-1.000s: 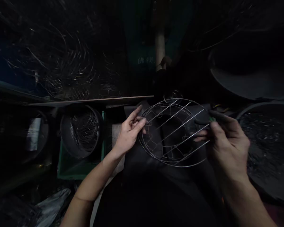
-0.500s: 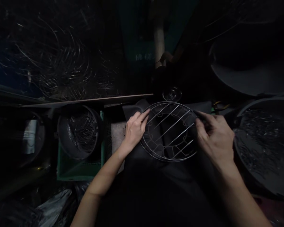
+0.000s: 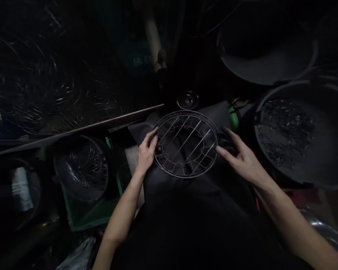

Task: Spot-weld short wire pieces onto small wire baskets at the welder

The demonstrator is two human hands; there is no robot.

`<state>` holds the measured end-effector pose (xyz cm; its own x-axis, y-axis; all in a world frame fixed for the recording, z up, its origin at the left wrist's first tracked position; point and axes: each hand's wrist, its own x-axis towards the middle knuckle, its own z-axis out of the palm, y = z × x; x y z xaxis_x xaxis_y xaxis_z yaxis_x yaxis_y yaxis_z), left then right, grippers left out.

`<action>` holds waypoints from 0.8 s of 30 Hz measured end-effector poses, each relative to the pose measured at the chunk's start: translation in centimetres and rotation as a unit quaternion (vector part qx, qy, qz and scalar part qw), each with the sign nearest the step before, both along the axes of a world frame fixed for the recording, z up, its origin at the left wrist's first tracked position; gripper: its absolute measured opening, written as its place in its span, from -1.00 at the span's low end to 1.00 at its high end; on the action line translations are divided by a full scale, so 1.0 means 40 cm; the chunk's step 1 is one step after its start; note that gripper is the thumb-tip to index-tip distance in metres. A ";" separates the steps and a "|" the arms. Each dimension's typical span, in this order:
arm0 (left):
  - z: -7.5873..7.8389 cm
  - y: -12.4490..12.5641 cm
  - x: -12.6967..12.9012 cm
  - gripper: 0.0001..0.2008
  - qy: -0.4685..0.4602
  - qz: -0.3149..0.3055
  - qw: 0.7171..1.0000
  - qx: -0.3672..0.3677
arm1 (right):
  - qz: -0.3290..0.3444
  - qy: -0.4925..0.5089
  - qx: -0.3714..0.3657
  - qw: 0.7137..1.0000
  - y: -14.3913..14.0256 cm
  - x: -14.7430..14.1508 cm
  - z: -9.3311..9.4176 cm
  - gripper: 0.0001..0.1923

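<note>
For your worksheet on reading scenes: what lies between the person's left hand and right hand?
In the head view, the round wire rack spans the gap between the left hand and the right hand, each at its rim, over dark cloth.

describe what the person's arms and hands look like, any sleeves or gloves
Both forearms are bare up to the picture's edge, with no sleeves in view. The left hand and right hand wear no gloves. No watch, ring or bracelet shows, though the light is dim.

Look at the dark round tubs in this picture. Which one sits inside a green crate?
The tub of wire rings at the lower left, beside the left hand. It alone rests in the green crate; the others stand at the right.
</note>
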<state>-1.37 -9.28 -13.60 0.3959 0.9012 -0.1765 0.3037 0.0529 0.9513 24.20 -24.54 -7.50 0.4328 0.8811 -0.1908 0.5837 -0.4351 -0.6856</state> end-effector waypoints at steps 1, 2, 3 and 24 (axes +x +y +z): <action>0.001 0.004 -0.003 -0.60 -0.005 0.000 1.000 -0.014 | -0.007 0.018 0.006 1.000 0.005 -0.004 -0.004 -0.24; 0.000 0.009 -0.005 -0.57 -0.013 0.001 1.000 -0.025 | -0.019 0.040 0.011 0.999 0.013 -0.008 -0.005 -0.22; -0.001 0.014 -0.007 -0.55 -0.021 0.003 0.999 -0.032 | -0.028 0.062 0.016 0.998 0.022 -0.012 -0.002 -0.21; -0.015 0.053 0.000 -0.44 -0.018 -0.001 0.998 0.055 | -0.076 0.008 0.060 0.995 0.036 -0.052 -0.075 -0.08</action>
<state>-1.35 -7.15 -14.21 0.4013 0.9138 -0.0623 0.2692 -0.0527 0.9617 22.12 -23.11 -10.49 0.5612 0.8222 -0.0953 0.5058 -0.4318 -0.7468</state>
